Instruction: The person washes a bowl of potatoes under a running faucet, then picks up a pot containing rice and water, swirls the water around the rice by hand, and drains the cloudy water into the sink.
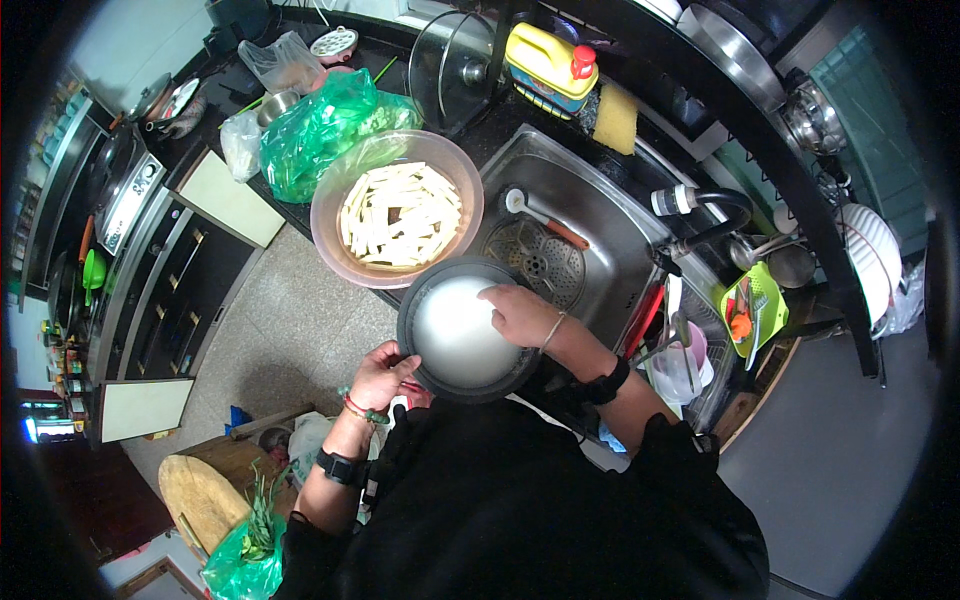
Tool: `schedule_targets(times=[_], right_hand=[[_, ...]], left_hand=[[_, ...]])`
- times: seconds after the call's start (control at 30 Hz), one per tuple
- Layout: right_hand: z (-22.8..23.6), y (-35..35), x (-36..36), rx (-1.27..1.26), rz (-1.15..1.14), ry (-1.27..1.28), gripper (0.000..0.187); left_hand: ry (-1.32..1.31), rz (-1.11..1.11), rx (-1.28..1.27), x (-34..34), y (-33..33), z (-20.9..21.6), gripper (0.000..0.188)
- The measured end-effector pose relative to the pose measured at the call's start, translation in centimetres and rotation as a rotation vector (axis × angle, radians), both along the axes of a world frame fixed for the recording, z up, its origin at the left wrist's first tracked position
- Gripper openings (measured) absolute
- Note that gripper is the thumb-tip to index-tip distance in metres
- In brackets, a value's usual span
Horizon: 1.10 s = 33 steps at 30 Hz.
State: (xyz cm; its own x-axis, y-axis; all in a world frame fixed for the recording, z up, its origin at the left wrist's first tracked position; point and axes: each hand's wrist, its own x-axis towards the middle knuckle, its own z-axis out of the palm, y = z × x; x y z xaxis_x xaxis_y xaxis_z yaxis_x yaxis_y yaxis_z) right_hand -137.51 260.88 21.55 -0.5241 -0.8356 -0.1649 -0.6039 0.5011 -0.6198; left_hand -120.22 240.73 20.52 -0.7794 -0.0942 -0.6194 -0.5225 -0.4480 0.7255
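Note:
Held at the counter's edge in front of me is a dark grey round pot [468, 387] filled with cloudy white liquid [450, 325]. My left hand [385, 377] grips its near-left rim, thumb on top. Over the right part of the pot, my right hand [527, 318] reaches in with its index finger stretched out at the liquid; the other fingers are bent and partly hidden, and nothing shows in them. Just beyond the pot stands a clear plastic bowl [327, 225] with pale cut sticks [400, 215] in water.
A steel sink [610, 235] holds a brush with an orange handle [565, 232]. Behind it are a black faucet [725, 210], a yellow jug [545, 60] and a sponge [615, 118]. A green plastic bag [310, 130] and a glass lid [440, 75] stand beyond the bowl.

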Motion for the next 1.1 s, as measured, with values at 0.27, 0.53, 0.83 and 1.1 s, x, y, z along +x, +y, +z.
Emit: schedule_targets(times=[0.27,0.53,0.83,1.1], right_hand=[[0.5,-1.1,1.6,0.102,0.193,-0.197,0.014],[-3.8,-4.7,3.5,0.061,0.277,-0.186,0.021],[-1.5,-5.5,3.3,0.016,0.142,-0.076,0.033],[-2.5,-5.2,7.4,0.225,0.434,-0.125,0.022]], left_hand=[[-0.007,0.008,-0.003,0.0,0.0,0.0,0.008],[0.003,0.008,-0.008,-0.2,0.2,0.6,0.009],[0.024,0.011,0.016,0.2,0.0,0.0,0.009],[-0.009,-0.005,0.042,-0.3,-0.1,0.8,0.009]])
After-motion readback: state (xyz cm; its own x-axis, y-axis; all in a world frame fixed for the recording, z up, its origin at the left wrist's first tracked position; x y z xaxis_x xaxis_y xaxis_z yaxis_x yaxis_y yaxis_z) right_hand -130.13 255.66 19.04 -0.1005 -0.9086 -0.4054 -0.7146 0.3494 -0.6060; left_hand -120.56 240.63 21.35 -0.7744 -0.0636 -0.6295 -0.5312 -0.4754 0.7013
